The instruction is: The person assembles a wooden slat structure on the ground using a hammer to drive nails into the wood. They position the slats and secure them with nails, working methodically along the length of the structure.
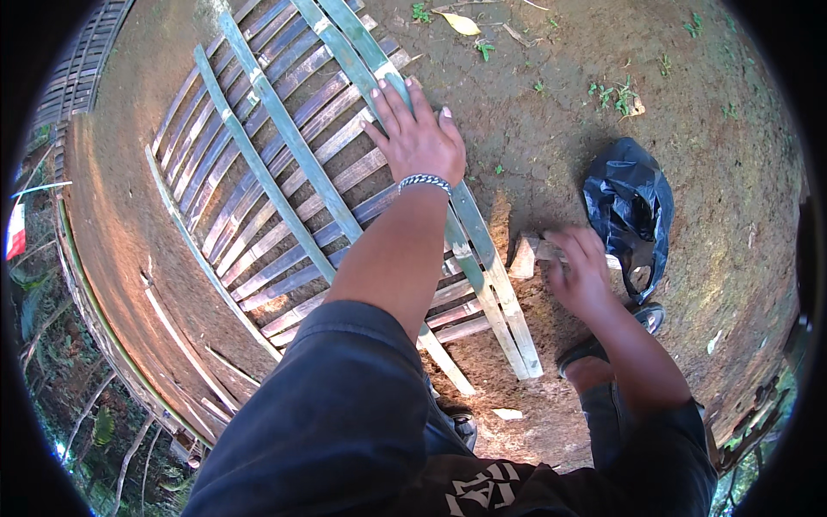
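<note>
A slatted bamboo panel lies on the ground, its split slats crossed by several long green strips. My left hand, with a chain bracelet at the wrist, presses palm down on the paired green bamboo strips along the panel's right edge. Its fingers are spread. To the right of these strips, my right hand is curled round a short piece of wood. The wood's blunt, pale end sticks out left of the fingers. Part of it shows right of the hand; the middle is hidden.
A black plastic bag lies right of my right hand, close to my shoe. Loose bamboo lengths are on the soil at the left. Another slatted panel stands at the far left, and plants grow beyond the edge.
</note>
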`<state>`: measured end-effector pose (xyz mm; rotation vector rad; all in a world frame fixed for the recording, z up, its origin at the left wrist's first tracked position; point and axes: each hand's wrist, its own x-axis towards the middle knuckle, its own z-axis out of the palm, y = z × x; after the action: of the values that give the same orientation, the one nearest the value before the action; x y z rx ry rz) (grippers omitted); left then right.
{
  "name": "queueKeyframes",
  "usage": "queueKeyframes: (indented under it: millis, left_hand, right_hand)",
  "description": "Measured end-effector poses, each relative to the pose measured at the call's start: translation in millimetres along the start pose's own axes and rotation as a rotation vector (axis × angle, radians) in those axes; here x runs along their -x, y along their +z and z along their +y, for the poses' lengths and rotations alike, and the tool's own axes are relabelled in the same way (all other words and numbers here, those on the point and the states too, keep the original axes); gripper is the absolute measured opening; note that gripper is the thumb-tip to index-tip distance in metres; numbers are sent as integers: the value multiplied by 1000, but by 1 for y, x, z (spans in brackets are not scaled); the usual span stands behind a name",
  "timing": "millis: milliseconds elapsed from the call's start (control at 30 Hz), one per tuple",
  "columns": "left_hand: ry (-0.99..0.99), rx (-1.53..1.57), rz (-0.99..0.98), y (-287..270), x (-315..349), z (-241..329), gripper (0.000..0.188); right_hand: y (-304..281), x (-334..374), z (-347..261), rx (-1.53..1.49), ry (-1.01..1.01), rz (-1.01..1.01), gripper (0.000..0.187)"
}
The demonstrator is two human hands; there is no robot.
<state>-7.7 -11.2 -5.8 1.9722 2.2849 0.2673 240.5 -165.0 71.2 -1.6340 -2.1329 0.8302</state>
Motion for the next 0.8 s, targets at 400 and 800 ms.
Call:
queueKeyframes:
  millis: [400, 800]
  left_hand:
    - [10, -8, -45, -5, -3, 4, 68]
    - [39, -35, -85, -11, -7, 4, 69]
  right_hand:
    - [-32, 43, 68, 488, 132, -321, 50]
    - [-84, 57, 11, -113, 253, -449, 56]
